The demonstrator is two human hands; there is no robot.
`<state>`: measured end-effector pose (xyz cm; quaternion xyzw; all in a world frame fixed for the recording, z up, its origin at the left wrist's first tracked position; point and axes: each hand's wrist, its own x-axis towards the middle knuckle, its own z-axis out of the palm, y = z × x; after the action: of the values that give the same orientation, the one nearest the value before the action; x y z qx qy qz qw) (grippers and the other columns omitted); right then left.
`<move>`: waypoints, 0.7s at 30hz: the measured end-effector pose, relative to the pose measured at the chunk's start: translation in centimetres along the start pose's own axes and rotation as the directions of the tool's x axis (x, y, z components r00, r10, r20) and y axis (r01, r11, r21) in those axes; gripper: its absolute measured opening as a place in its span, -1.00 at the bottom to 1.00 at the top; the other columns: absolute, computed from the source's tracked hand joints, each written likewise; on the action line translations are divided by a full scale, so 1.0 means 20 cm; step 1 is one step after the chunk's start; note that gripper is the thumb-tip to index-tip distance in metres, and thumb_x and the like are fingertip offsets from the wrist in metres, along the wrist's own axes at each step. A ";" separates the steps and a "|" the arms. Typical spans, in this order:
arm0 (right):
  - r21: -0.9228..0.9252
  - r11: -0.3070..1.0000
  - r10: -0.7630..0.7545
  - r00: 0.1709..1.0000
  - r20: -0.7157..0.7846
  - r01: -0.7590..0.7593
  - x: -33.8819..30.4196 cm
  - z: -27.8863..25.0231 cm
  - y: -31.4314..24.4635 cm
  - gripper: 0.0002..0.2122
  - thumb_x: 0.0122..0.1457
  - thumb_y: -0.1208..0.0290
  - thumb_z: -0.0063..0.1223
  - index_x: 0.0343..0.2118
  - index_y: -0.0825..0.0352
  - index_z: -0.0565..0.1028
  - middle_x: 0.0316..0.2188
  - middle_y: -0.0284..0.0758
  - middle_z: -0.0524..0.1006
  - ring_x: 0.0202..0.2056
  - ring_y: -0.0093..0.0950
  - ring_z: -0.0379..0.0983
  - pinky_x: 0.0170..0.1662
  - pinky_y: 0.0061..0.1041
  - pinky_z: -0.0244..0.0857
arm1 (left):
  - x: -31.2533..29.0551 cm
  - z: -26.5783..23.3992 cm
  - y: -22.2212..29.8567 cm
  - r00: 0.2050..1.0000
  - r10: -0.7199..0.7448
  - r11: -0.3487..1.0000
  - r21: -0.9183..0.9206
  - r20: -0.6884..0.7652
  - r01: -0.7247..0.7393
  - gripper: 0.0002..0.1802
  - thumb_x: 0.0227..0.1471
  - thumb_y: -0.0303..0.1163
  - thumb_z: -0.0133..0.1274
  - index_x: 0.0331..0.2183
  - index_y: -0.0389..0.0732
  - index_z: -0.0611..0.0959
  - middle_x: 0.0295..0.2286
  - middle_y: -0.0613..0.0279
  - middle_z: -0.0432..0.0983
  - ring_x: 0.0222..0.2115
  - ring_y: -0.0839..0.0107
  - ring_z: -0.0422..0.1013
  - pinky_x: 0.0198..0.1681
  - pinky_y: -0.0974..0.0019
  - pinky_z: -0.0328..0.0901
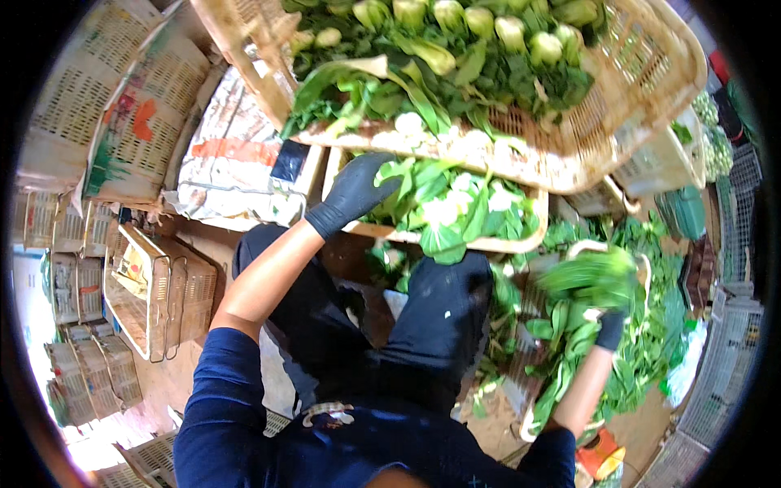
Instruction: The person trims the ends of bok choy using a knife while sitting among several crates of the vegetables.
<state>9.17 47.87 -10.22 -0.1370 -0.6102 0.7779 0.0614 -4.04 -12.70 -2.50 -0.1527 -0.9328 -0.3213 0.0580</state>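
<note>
My left hand (pixel 356 192), in a black glove, reaches to the left end of a low crate (pixel 533 232) of leafy greens. Its fingers curl around a bok choy (pixel 392 172) there, partly behind the leaves. Loose bok choy (pixel 455 203) with pale stems fills that crate, just beyond my knees. Out to the right, my gloved right hand (pixel 610 329) grips a bunch of greens (pixel 590 276), smeared by motion. The bunch is above a basket (pixel 527 423) heaped with more bok choy (pixel 569 358).
Beyond the low crate, a large yellowish crate (pixel 651 73) holds neatly rowed bok choy (pixel 480 24). Stacked crates (pixel 146 106) stand at the left, near an upright empty crate (pixel 175 285). Loose leaves (pixel 663 268) and a plastic bag (pixel 685 366) lie at the right.
</note>
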 end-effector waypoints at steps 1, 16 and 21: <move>-0.084 0.985 -0.155 0.987 -0.032 0.152 -0.03 -0.37 -0.12 -0.58 0.22 0.18 -0.29 0.04 0.36 0.24 0.02 -0.24 0.28 -0.01 -0.41 0.23 0.03 -0.37 0.17 | 0.05 -0.01 -0.03 0.989 0.056 0.998 0.045 -0.134 -0.051 -0.45 -0.16 -0.17 0.12 -0.15 -0.30 0.44 -0.23 -0.13 0.39 -0.18 0.01 0.32 -0.11 0.13 0.21; 0.366 0.928 0.089 0.909 -0.407 0.073 -0.52 0.16 0.15 -0.59 0.12 0.25 -0.12 0.02 0.29 0.23 -0.08 -0.20 0.38 -0.05 -0.40 0.30 0.00 -0.37 0.16 | 0.63 -0.09 -0.17 0.982 -0.003 0.870 0.484 -0.190 0.096 -0.46 -0.26 -0.41 0.11 -0.11 -0.07 0.44 -0.16 -0.17 0.35 -0.25 -0.08 0.37 -0.26 0.13 0.33; 0.006 1.000 0.016 0.952 -0.305 -0.015 -0.53 0.16 0.22 -0.57 0.15 0.18 -0.22 0.04 0.31 0.22 0.01 -0.19 0.32 -0.02 -0.35 0.27 0.03 -0.37 0.14 | 0.35 0.00 -0.20 0.900 0.142 0.978 0.197 -0.411 -0.065 -0.57 -0.28 -0.67 -0.07 -0.24 -0.18 0.48 -0.25 0.02 0.44 -0.29 0.03 0.40 -0.24 0.22 0.31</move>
<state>18.73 41.03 -12.22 -0.2601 -0.5909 0.7490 0.1487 -12.02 -13.93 -3.29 -0.1232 -0.9135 -0.2585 0.2891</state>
